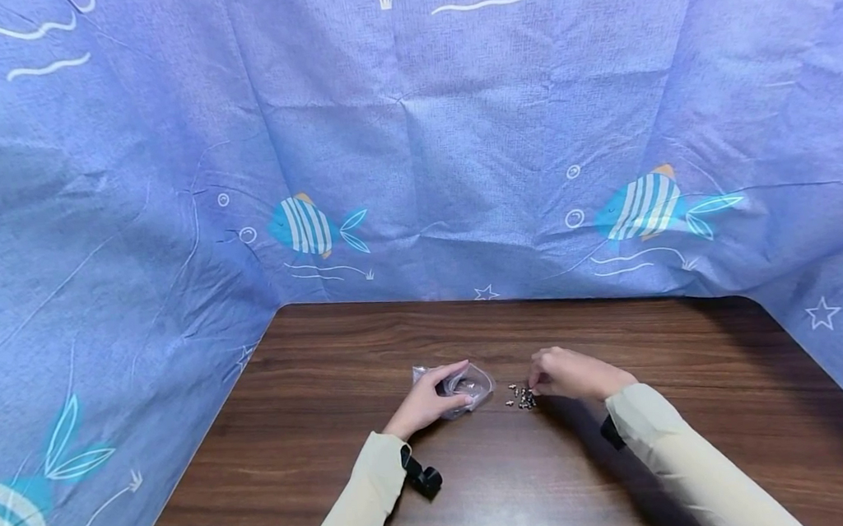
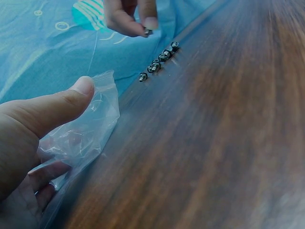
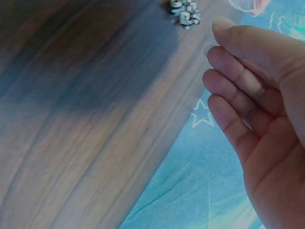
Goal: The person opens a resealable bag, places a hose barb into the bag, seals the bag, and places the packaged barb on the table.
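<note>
My left hand [image 1: 426, 399] holds a clear plastic bag [image 1: 479, 381], its thumb and fingers curved round the bag's sides. In the left wrist view the bag [image 2: 102, 112] stands partly spread between the thumb and the fingers. A small metal piece seems to lie inside it in the head view. Just to the right, several small shiny screw-like metal pieces [image 1: 525, 398] lie in a loose cluster on the table. Beyond them, my right hand [image 1: 571, 373] pinches one small metal screw-like piece [image 2: 148, 32] between thumb and index finger, above the table. The right wrist view hides that piece.
The brown wood-grain table [image 1: 319, 469] extends around both hands. Blue cloth [image 1: 411, 132] printed with fish hangs behind the table and along its sides. Black wrist bands [image 1: 424, 479] sit at the sleeve cuffs.
</note>
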{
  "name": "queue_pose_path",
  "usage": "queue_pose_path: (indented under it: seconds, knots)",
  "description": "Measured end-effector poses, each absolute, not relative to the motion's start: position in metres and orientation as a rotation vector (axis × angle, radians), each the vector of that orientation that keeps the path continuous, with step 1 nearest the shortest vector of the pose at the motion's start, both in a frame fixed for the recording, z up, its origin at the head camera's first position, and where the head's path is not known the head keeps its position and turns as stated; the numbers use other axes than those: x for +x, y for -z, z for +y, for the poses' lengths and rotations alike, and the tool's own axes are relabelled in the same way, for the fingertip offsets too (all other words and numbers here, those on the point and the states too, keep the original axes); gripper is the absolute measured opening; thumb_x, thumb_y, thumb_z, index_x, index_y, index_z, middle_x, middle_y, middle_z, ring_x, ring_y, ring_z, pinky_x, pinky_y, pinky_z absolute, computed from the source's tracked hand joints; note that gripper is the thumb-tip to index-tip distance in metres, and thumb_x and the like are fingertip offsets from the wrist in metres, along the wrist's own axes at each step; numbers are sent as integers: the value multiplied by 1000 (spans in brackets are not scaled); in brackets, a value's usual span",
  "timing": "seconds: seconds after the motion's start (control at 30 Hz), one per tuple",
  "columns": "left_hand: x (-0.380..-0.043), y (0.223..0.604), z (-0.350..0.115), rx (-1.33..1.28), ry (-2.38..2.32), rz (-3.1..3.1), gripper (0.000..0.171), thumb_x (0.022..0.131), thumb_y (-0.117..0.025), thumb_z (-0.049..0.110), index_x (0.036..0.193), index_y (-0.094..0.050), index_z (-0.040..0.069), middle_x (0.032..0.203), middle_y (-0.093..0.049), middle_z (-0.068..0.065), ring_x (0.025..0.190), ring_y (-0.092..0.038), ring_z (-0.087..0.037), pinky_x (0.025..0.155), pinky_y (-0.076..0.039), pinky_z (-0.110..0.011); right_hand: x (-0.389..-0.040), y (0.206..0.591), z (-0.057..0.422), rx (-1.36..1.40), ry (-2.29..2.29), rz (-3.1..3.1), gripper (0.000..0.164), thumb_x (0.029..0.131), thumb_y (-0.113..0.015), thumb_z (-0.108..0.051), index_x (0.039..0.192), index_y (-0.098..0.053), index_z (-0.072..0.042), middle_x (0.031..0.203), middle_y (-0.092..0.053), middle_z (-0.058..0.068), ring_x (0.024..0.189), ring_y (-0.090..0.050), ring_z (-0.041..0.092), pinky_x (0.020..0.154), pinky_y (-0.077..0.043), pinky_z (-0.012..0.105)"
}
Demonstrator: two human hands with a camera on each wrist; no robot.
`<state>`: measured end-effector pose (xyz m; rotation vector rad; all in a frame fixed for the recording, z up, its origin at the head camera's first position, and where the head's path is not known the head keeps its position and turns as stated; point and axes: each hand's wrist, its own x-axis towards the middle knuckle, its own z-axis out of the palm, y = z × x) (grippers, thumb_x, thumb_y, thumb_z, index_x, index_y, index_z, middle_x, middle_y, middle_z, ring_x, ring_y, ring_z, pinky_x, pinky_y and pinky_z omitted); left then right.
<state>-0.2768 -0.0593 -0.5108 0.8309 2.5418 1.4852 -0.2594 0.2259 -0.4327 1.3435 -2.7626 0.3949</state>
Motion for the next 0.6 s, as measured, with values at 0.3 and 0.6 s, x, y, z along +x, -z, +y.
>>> queue_pose_path:
  seconds: [0.3, 0.6]
  knots:
    - [-276, 510, -60, 829, -1477, 2538, 62, 83, -76, 26, 139, -52, 12, 138, -56, -5, 128, -51, -24, 109, -38, -42, -266, 424, 212, 1311, -461, -2793, 5, 81, -73, -4, 79, -72, -9, 78, -64, -5, 74, -61, 8, 70, -54, 21]
    - [-276, 509, -60, 828, -1480, 2536, 62, 83, -76, 24, 139, -52, 11, 138, -57, -5, 128, -51, -24, 109, -38, -42, -276, 421, 197, 1310, -448, -2780, 5, 83, -72, -7, 79, -72, -11, 77, -64, -5, 70, -59, 3, 67, -53, 18]
